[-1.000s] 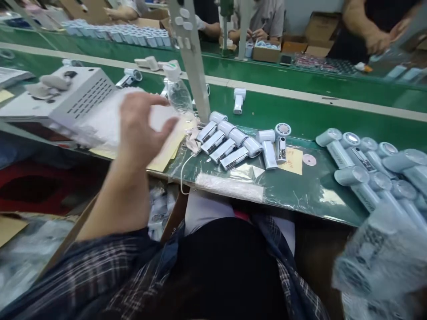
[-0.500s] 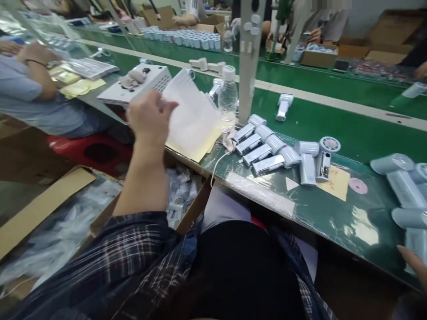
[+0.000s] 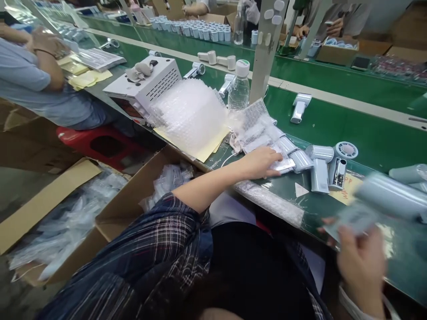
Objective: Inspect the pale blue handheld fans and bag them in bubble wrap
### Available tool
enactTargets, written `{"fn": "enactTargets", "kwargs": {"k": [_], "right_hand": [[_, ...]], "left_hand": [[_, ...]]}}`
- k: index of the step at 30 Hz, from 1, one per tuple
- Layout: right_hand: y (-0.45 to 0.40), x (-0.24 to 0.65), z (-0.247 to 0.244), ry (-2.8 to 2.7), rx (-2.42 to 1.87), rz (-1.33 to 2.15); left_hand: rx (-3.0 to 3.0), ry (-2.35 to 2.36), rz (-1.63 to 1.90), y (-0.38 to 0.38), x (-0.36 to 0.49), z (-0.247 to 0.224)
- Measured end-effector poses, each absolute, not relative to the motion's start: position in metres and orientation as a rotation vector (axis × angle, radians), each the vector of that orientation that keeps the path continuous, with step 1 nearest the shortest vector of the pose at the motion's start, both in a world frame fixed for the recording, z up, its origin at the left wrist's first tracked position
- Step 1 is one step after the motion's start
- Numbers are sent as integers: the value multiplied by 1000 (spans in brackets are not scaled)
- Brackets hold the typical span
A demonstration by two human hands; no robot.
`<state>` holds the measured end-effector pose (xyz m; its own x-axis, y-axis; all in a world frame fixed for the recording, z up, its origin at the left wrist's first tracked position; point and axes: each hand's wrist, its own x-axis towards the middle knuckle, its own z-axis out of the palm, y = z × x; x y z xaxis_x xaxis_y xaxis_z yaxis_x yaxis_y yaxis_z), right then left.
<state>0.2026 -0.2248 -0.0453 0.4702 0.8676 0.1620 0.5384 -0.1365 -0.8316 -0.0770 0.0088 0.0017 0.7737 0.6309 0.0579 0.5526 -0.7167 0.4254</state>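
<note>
My left hand (image 3: pixel 262 162) is over the near end of a row of pale-blue handheld fans (image 3: pixel 299 160), its fingers closed on a clear bubble-wrap bag (image 3: pixel 256 121) that lies across several of them. Part of its grip is hidden. At the right, my right hand (image 3: pixel 363 262) grips another pale-blue handheld fan (image 3: pixel 390 195) by its handle, tilted and blurred by motion. Between the hands, two fans (image 3: pixel 320 171) rest together beside a yellow paper note (image 3: pixel 343 192). To the left is a stack of bubble-wrap bags (image 3: pixel 193 115) on yellow paper.
A water bottle (image 3: pixel 239 86) stands by a metal post (image 3: pixel 262 58). A white box-shaped device (image 3: pixel 147 86) sits to the left. Below the bench edge is a carton (image 3: pixel 133 195) with bagged items. A co-worker's arm (image 3: pixel 46 66) is at far left. Rolled bubble wrap (image 3: pixel 271 202) lines the front edge.
My left hand has moved right from the bag stack to the row of fans, bringing a bubble-wrap bag. My right hand has come further into view, lifting a fan.
</note>
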Motion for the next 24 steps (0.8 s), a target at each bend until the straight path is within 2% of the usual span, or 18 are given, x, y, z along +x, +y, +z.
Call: {"fn": "enactTargets", "kwargs": {"k": [5, 9, 15, 20, 24], "right_hand": [[-163, 126, -26, -1474, -1847, 297], [-148, 115, -27, -1417, -1778, 277], [-145, 115, -37, -1320, -1742, 340], [-128, 103, -47, -1656, -1868, 246], [-123, 101, -49, -1871, -1949, 31]], "left_hand": [[2390, 838, 381, 18, -81, -2], [2031, 895, 558, 28, -87, -8], [1986, 760, 458, 30, -92, -4], [1299, 903, 791, 35, -90, -10], [1346, 923, 966, 29, -92, -6]]}}
